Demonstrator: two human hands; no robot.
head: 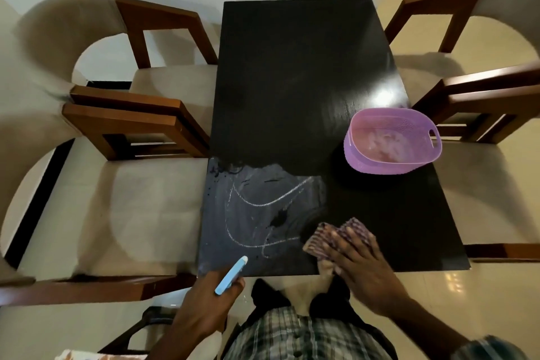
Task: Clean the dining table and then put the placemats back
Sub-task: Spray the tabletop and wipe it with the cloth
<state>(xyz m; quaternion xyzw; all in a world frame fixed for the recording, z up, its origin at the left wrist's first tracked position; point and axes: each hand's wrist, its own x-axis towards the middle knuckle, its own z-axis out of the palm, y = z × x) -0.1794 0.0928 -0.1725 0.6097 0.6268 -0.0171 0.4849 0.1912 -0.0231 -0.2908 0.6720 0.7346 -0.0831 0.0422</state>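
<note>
black dining table [292,82] ran lengthwise ahead of the person. right hand [362,275] lay flat on a checked cloth [347,232], fingers straight and slightly apart, pressing it onto the table near the front edge, right of centre. left hand [204,307] was at the front left corner, fingers curled round a slim light blue object [232,275]. a wet streaked patch [257,207] covered the near left tabletop, just beside the cloth. purple basket [362,161] stood by the right edge, apart from the cloth. 2 chairs flanked each long side.
</note>
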